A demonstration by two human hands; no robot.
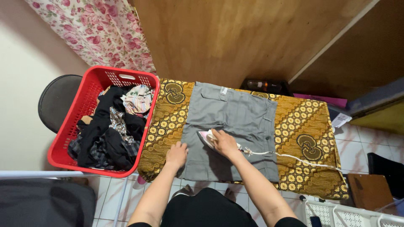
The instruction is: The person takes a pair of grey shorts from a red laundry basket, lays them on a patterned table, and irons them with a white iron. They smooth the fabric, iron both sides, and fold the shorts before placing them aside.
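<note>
- One iron [206, 138], gripped by the right hand [225, 143].
- One pair of grey shorts [231, 126]; left hand [176, 154] flat, fingers spread.
- One red basket [80, 107] of clothes.

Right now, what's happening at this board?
A person is ironing. Their right hand grips a pink and white iron pressed on grey cargo shorts, which lie flat on a board covered in a yellow-brown patterned cloth. Their left hand rests flat on the near left edge of the shorts. The iron's white cord trails right across the cloth. A red basket of crumpled clothes sits on a dark chair to the left.
</note>
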